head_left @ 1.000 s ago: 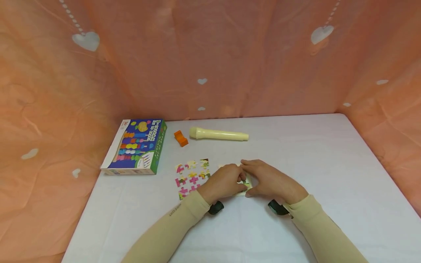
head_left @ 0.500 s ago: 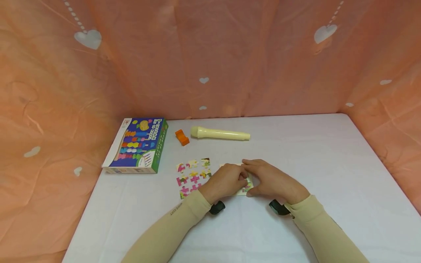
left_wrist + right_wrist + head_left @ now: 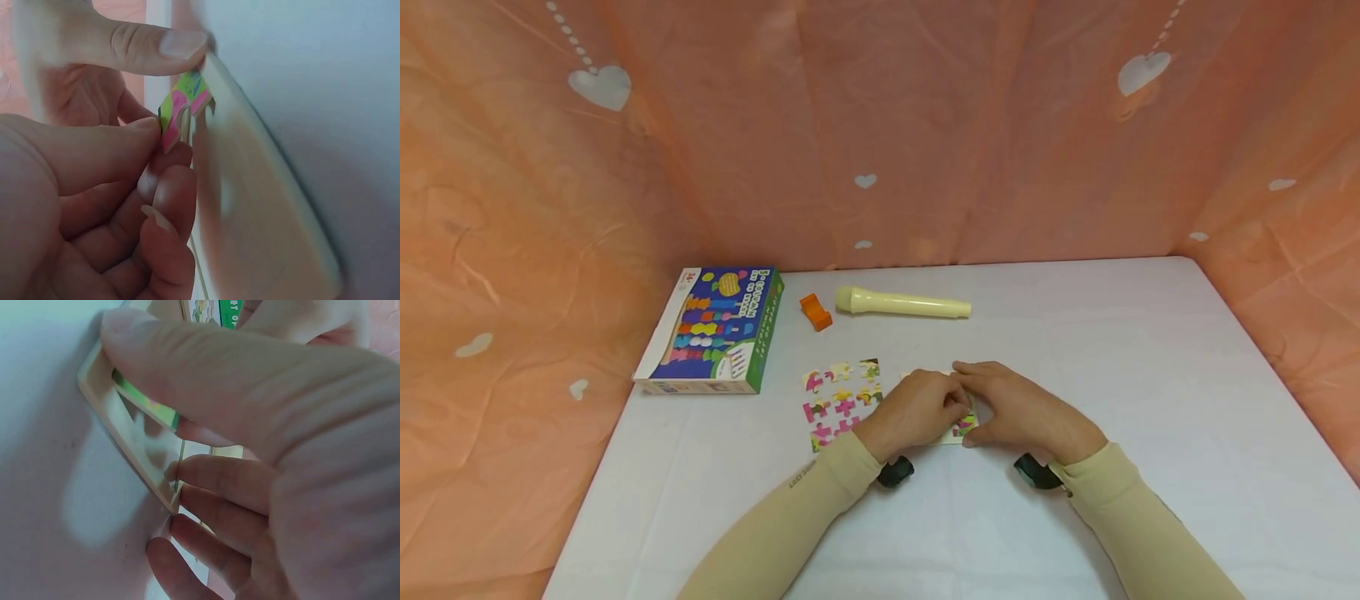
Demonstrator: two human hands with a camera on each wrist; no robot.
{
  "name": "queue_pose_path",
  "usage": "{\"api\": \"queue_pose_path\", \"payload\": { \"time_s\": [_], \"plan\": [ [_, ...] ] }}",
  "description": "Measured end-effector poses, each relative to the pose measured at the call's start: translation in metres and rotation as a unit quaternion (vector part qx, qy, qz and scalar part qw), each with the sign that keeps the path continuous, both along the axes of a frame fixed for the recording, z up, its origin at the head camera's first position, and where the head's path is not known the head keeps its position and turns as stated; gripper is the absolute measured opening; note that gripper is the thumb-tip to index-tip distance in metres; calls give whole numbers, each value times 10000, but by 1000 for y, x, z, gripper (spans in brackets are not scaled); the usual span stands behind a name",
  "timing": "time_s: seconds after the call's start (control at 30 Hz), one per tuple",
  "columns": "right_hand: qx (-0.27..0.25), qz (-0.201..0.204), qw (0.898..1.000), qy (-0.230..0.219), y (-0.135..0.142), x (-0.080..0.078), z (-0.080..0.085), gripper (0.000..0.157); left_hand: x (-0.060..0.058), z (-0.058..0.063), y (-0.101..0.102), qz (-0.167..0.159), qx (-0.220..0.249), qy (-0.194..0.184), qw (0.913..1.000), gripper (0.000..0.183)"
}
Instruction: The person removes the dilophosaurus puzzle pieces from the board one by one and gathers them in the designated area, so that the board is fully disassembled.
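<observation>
My left hand [image 3: 917, 410] pinches a green and pink jigsaw piece [image 3: 177, 112] between thumb and finger, its other fingers curled beneath. The piece stands tilted over the near right corner of a shallow, pale wooden puzzle tray [image 3: 269, 200]. With the thumb on that corner and the fingers along the right side, my right hand [image 3: 1018, 408] holds the tray. Inside the tray, the right wrist view shows the green piece's edge under the thumb [image 3: 137, 347] and bare base beyond it. Most of the tray is hidden by both hands in the head view.
Left of the tray, several pink, yellow and green jigsaw pieces [image 3: 844, 408] lie in loose rows, partly behind the left wrist. Farther back are an orange wavy block [image 3: 816, 312] and a cream microphone-shaped stick [image 3: 902, 302]. A blue and green toy box [image 3: 711, 329] lies at the left.
The left fingers have shifted slightly at the tray's near right corner, where more of the pink and green piece now shows. The right hand stays on the tray's right side.
</observation>
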State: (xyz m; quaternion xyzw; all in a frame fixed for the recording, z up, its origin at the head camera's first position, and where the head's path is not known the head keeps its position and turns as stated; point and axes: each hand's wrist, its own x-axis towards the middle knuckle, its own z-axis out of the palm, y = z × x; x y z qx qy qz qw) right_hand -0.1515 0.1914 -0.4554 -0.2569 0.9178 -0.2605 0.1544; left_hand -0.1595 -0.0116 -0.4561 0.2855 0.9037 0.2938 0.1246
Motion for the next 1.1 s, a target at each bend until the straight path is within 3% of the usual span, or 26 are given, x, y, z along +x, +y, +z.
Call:
{"api": "queue_pose_path", "payload": {
  "time_s": [0.2, 0.4, 0.6, 0.83, 1.1],
  "plan": [
    [-14, 24, 10000, -31, -3, -1, -1, 80, -4, 4, -16, 70, 285, -322, 9990, 13],
    [200, 6, 9998, 0, -2, -1, -1, 87, -9, 11, -48, 454, 512, -623, 9957, 12],
    [192, -107, 9998, -12, 2, 2, -1, 88, -9, 15, -83, 795, 366, -576, 9945, 10],
    [180, -144, 9997, 20, 4, 2, -3, 89, -3, 10, -102, 788, 245, -697, 9941, 8],
    [106, -70, 9999, -58, 0, -1, -5, 87, 0, 0, -109, 796, 38, -488, 9956, 6]
  ]
}}
